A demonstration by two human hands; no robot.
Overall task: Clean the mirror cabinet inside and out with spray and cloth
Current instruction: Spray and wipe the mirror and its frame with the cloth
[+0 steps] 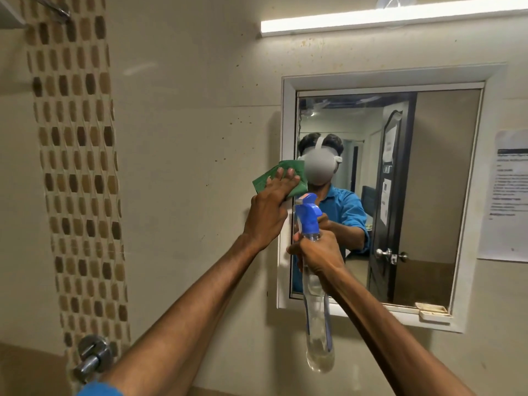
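The mirror cabinet [287, 138] hangs on the tiled wall with a white frame and a closed mirror door. My left hand [268, 210] presses a green cloth [264, 181] flat against the cabinet's left frame edge, fingers spread over it. My right hand [317, 254] grips the neck of a clear spray bottle [317, 324] with a blue trigger head [307, 215], held upright in front of the mirror's lower left part. The nozzle faces the mirror. The mirror reflects a person in a blue shirt wearing a headset.
A lit tube light [385, 20] runs above the cabinet. A small white soap box [431, 311] sits on the frame's bottom ledge. A paper notice [508, 195] is stuck to the wall at right. A chrome tap fitting [93, 357] projects at lower left beside a mosaic tile strip.
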